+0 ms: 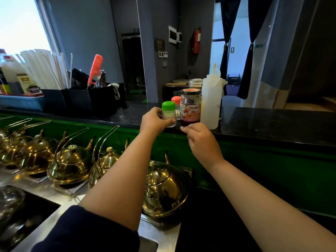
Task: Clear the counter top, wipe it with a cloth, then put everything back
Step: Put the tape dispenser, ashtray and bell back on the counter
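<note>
Left hand (154, 119): fingers and thumb wrapped round a small translucent plastic shaker with a bright green cap (169, 113), held upright at the near edge of the dark speckled stone counter top (272, 122); whether its base touches the stone cannot be told. Contents not discernible through the cloudy wall.

Right hand (201, 138): just right of the left, holding nothing, fingers loosely curled with their tips pointing at the base of the jam jar; touching or apart cannot be told.

Glass jam jar with red printed lid and "MORIN" strawberry label (190, 108): upright on the counter top, just beside the shaker; dark red preserve shows at the bottom, the upper part appears largely empty.

Small shaker with orange cap (176, 102): behind and between the green-capped shaker and the jar, mostly hidden.

Tall translucent white squeeze bottle with a pointed nozzle (211, 100): upright, right of the jar; a yellowish tint shows along its wall.

Clear glass jar with lid (195, 83): behind the jam jar, contents unclear.

Black rectangular organiser bins (80, 100): far left on the counter, holding white paper-wrapped straws (43, 70) and a red-handled utensil (94, 70).

Polished brass teapots with lids and hoop handles (72, 164): in a row on a steel surface below the counter.
</note>
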A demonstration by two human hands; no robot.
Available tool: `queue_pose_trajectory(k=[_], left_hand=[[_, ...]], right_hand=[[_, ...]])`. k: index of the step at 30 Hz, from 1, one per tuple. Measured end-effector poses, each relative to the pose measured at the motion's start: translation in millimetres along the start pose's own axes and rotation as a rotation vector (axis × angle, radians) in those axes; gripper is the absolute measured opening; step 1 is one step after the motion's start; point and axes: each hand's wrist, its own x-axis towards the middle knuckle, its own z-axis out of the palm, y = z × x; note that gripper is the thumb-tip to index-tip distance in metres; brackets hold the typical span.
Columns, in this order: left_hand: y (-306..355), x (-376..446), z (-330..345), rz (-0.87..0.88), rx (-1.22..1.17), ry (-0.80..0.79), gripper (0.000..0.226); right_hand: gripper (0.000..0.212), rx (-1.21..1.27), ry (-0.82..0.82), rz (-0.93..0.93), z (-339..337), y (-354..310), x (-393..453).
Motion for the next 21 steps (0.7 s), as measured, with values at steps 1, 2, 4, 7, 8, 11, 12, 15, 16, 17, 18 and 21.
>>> queue_pose_trajectory(k=[1,2,4,7,8,11,12,15,16,17,18,21], left_hand=[[1.4,-1.4,1.0,-0.006,-0.006,0.001,0.053],[1.6,-2.3,2.3,-0.013,-0.014,0.002,0.055],[1.5,-4.5,4.6,-0.017,-0.028,0.002,0.058],[2.1,-7.6,7.1,-0.011,-0.041,0.019,0.059],[2.7,-8.0,7.9,-0.012,-0.046,0.026,0.059],[5.2,-8.6,11.4,-0.008,-0.057,0.050,0.058],[5.6,-8.7,13.2,-0.005,-0.057,0.057,0.058],[6.1,-8.8,18.2,-0.010,-0.059,0.082,0.057],[6.0,-9.0,19.7,-0.016,-0.063,0.091,0.057],[5.9,-9.3,21.2,-0.019,-0.066,0.098,0.056],[5.3,-9.0,22.6,-0.019,-0.066,0.103,0.056],[4.4,-8.2,25.1,-0.027,-0.054,0.100,0.056]], right_hand=[[0.030,-0.019,0.035,0.005,-5.0,1.3,-3.3],[0.027,-0.042,0.085,0.030,-10.3,2.7,-5.9],[0.022,-0.097,0.204,0.148,-20.3,5.1,-8.4],[0.044,-0.068,0.301,0.444,-33.0,6.8,-2.0],[0.055,-0.017,0.288,0.538,-35.5,7.6,2.0],[0.080,0.096,0.213,0.688,-38.7,11.3,14.0],[0.084,0.102,0.184,0.702,-38.7,12.6,16.8],[0.082,0.104,0.123,0.728,-37.6,17.4,23.8],[0.079,0.105,0.115,0.740,-37.9,19.1,25.4],[0.075,0.101,0.109,0.749,-38.2,20.9,27.2],[0.070,0.094,0.104,0.754,-38.9,22.7,28.4],[0.060,0.085,0.084,0.767,-41.2,27.1,31.1]])
